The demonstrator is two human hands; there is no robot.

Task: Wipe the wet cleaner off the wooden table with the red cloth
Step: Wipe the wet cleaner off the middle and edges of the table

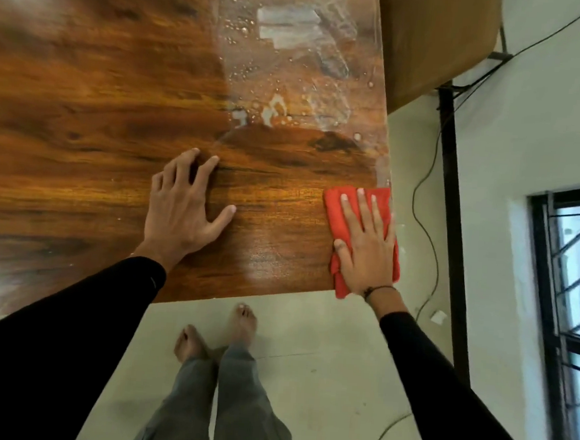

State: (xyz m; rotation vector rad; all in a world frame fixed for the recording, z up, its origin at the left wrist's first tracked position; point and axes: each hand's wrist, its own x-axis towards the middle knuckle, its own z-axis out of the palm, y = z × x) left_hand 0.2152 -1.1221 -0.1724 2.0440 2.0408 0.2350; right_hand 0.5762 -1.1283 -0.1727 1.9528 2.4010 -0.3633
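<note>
Fingers (363, 207) flat on red cloth (336, 219) (table (101, 103) wet).

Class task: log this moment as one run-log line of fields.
right hand: flat on red cloth, table's near right corner | left hand: flat on wooden table | wet cleaner: remains beyond cloth

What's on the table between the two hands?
Only bare wooden table shows in the head view between the left hand and the right hand pressing the red cloth.
</note>
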